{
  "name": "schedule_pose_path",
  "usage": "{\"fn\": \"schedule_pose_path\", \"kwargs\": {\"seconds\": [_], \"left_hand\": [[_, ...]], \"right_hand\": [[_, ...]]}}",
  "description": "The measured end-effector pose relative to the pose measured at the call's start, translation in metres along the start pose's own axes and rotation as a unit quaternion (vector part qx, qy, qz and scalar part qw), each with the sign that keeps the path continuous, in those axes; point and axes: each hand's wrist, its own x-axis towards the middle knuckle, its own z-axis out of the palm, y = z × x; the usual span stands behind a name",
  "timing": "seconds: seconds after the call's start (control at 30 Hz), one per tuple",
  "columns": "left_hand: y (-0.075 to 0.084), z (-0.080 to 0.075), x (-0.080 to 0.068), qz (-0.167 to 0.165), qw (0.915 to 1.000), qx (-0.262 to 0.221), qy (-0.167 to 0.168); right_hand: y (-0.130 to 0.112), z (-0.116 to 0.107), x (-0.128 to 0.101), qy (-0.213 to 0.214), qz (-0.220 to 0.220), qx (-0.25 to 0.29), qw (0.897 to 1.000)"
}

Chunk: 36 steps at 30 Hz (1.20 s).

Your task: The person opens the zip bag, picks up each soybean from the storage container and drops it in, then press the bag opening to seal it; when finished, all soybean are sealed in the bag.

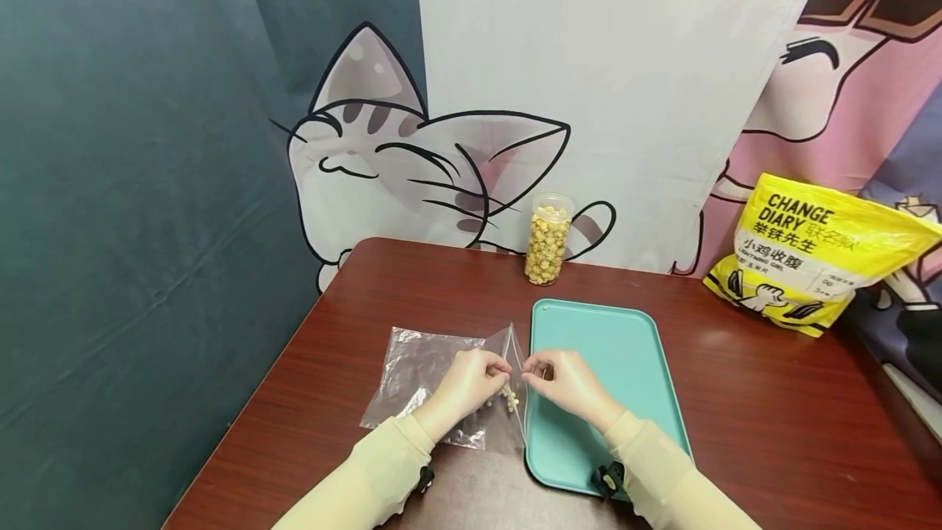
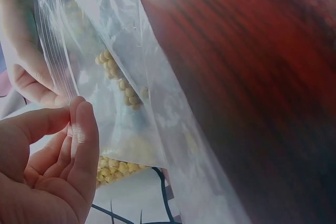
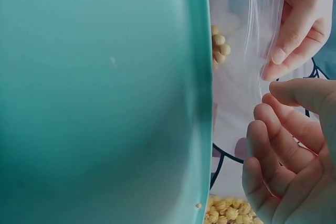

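Wooden table (image 1: 773,399), frame centre: one zip bag (image 1: 441,383), one tray (image 1: 611,350), one jar (image 1: 548,238), one yellow pouch (image 1: 809,252).
My left hand (image 1: 471,379) and right hand (image 1: 567,379) each pinch the bag's rim; left wrist view shows pellets (image 2: 123,85) too clustered to count; right wrist view crops the tray's edge.

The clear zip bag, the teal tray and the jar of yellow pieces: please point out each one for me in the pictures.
clear zip bag (image 1: 419,370), head view, on its flat left part lying on the table.
teal tray (image 1: 599,334), head view, on the bare floor of the tray.
jar of yellow pieces (image 1: 548,244), head view, on the middle of its filled body.
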Motion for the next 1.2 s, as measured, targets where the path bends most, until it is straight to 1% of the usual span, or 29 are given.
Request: {"fn": "schedule_pose_path", "kwargs": {"seconds": [0.2,0.27,0.37,0.5,0.7,0.87,1.0,1.2], "left_hand": [[-0.002,0.001,0.001,0.003,0.9999,0.01,0.002],[-0.003,0.001,0.0,0.002,0.9999,0.012,0.003],[-0.003,0.002,0.0,0.001,0.9999,0.014,0.003],[-0.002,0.002,0.001,0.007,0.9999,0.014,0.002],[0.002,0.0,0.002,0.014,0.9997,0.018,0.001],[0.001,-0.001,0.002,0.013,0.9997,0.02,0.002],[0.0,-0.002,0.001,0.016,0.9994,0.03,0.005],[-0.001,-0.003,0.002,0.029,0.9987,0.041,0.012]], "right_hand": [[0.005,-0.003,0.001,0.019,-0.003,0.002,1.0],[0.009,-0.004,0.003,0.023,0.003,0.003,1.0],[0.016,-0.007,0.006,0.037,0.017,0.005,0.999],[0.028,-0.013,0.01,0.053,0.053,-0.003,0.997],[0.044,-0.016,0.015,0.05,0.093,-0.011,0.994],[0.052,-0.017,0.02,0.047,0.112,-0.011,0.993],[0.056,-0.018,0.025,0.037,0.119,-0.015,0.992],[0.067,-0.02,0.034,0.023,0.132,-0.027,0.991]]}}
